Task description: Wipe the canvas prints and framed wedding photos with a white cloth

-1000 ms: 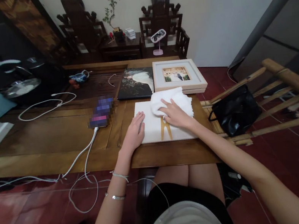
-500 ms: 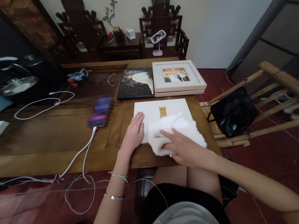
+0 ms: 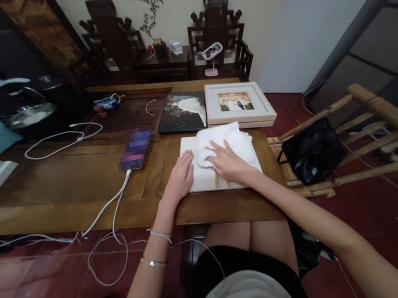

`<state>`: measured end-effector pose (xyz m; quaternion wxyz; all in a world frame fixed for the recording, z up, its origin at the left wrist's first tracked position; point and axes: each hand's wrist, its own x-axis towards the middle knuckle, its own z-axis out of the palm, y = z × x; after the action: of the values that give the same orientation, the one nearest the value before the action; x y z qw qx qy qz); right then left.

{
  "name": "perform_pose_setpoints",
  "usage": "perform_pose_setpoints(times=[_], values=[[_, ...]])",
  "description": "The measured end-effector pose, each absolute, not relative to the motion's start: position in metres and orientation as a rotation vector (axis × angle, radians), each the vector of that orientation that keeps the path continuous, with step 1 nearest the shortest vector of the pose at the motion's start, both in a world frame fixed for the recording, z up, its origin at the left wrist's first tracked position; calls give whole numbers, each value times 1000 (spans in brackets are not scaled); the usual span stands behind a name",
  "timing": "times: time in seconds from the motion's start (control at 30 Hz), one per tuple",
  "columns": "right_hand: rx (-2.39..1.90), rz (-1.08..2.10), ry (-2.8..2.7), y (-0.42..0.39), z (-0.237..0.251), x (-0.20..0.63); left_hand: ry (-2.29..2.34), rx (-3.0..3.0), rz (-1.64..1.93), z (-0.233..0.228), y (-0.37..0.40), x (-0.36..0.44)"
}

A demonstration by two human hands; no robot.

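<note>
A white, fluffy towel (image 3: 225, 139) lies bunched on a flat white board (image 3: 201, 182), covering its upper middle. My right hand (image 3: 230, 163) presses on the towel from above, some fingers spread over it and others partly in its fold. Below that hand, narrow golden-brown parts of a figure (image 3: 222, 180) show on the board; the towel hides the rest. My left hand (image 3: 182, 172) lies flat with its fingers stretched along the board's left edge. It holds nothing.
Behind the board lie a dark photo panel (image 3: 182, 112) and a pale framed photo (image 3: 239, 103). A plugged-in phone (image 3: 135, 150) with white cables rests to the left. At the right, a black bag (image 3: 313, 152) sits on a bamboo chair (image 3: 389, 136).
My right hand has slid the towel away from me, toward the board's far edge. The figure's upper part is now covered and its lower part shows. My left hand stays in place.
</note>
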<state>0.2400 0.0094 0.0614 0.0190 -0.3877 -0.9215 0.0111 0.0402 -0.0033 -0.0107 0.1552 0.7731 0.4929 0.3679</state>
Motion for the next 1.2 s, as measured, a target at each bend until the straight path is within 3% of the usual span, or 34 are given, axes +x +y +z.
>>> perform_pose_setpoints(times=[0.33,0.5,0.77,0.97,1.2], values=[[-872,247,-3005,-91,71,252,1414,2222,1031,-11,-3,39],[-1010,367,-2930,-45,78,251,1410,2229,1050,-12,-3,39],[-1257,83,-2784,30,58,236,1405,2201,1053,-10,-3,40],[-1145,-29,-2854,-29,49,234,1430,2209,1044,-11,-3,41],[-883,332,-2941,-82,72,251,1408,2204,1024,-10,-3,39]])
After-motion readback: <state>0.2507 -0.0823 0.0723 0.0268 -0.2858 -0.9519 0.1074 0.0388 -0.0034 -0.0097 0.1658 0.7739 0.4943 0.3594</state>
